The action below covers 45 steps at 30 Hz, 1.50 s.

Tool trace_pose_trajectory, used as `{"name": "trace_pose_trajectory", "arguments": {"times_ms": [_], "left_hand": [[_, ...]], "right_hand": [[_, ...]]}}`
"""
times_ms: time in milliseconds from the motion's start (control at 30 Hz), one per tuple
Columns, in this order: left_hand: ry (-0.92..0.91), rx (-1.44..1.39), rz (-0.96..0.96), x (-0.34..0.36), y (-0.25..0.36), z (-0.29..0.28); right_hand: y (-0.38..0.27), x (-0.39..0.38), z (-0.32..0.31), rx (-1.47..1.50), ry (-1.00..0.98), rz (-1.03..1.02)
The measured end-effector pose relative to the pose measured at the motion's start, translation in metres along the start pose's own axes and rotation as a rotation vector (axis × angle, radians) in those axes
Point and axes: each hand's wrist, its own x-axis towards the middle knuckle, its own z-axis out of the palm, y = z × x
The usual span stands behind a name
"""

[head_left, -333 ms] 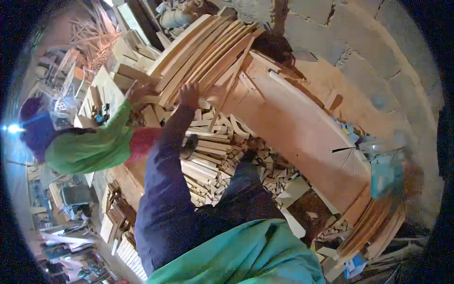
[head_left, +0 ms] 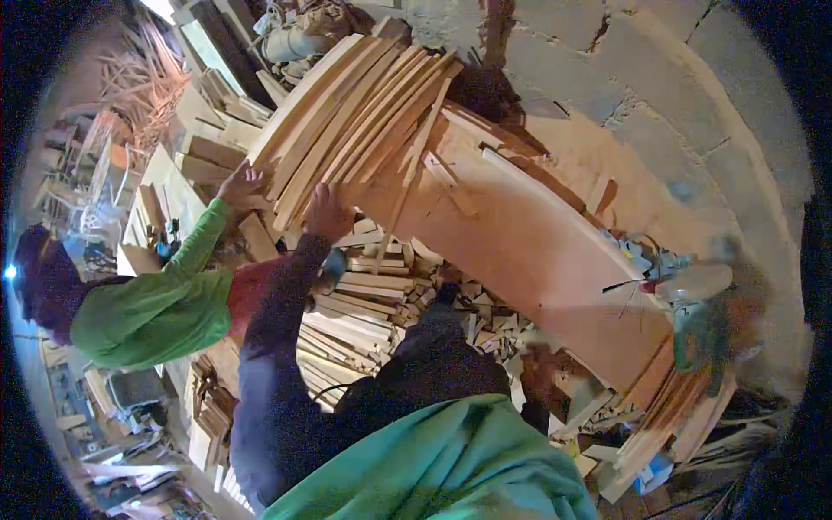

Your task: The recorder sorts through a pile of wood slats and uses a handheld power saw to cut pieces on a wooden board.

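Observation:
A stack of long, slightly curved-looking wooden strips (head_left: 347,117) lies on the far left part of a wooden worktop (head_left: 520,234). My left hand (head_left: 329,215) is at the near ends of the strips, fingers stretched up against them, not wrapped round any one. Low on the right, my right hand (head_left: 542,371) hangs by the worktop's near edge. It is dark and smeared, so its fingers do not show clearly. Across from me at the left, a co-worker's hand (head_left: 243,184), in a green sleeve, touches the left side of the same stack.
Loose narrow slats (head_left: 425,130) lie beside the stack. A teal power tool (head_left: 693,325) stands at the worktop's right end, near another bundle of strips (head_left: 667,407). Cut wood pieces (head_left: 355,308) cover the floor around my foot (head_left: 446,293). A block wall (head_left: 659,95) rises behind.
My left hand has drawn back from over the strips to their near ends. My right hand has come into clearer sight at the lower right. The whole view has shifted slightly.

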Motion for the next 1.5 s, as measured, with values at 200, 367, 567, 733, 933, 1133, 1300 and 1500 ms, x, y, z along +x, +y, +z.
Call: {"name": "trace_pose_trajectory", "arguments": {"times_ms": [200, 367, 567, 733, 933, 1133, 1300, 1500], "left_hand": [[-0.013, -0.216, -0.078, 0.000, 0.004, -0.024], [-0.218, -0.661, -0.402, -0.005, 0.014, -0.050], [0.233, -0.228, 0.015, -0.031, -0.002, -0.081], [0.104, -0.424, -0.264, -0.066, -0.016, -0.124], [0.124, -1.027, -0.461, -0.147, 0.042, -0.138], [-0.095, -1.351, -0.823, -0.205, 0.129, -0.209], [-0.053, -1.341, -0.827, -0.210, 0.133, -0.239], [-0.113, -1.297, -0.627, -0.172, 0.147, -0.193]], "right_hand": [[-0.058, 0.140, -0.104, 0.916, 0.035, 0.176], [-0.078, 0.185, -0.143, 1.272, -0.177, 0.140], [-0.112, 0.227, -0.147, 1.406, -0.158, -0.048], [-0.152, 0.268, -0.126, 1.633, -0.356, -0.059], [-0.247, 0.336, -0.122, 2.256, -0.694, 0.372], [-0.319, 0.373, -0.139, 2.577, -0.961, 0.515], [-0.333, 0.344, -0.137, 2.162, -0.386, 0.056], [-0.227, 0.316, -0.131, 2.338, -0.208, 0.383]]}}
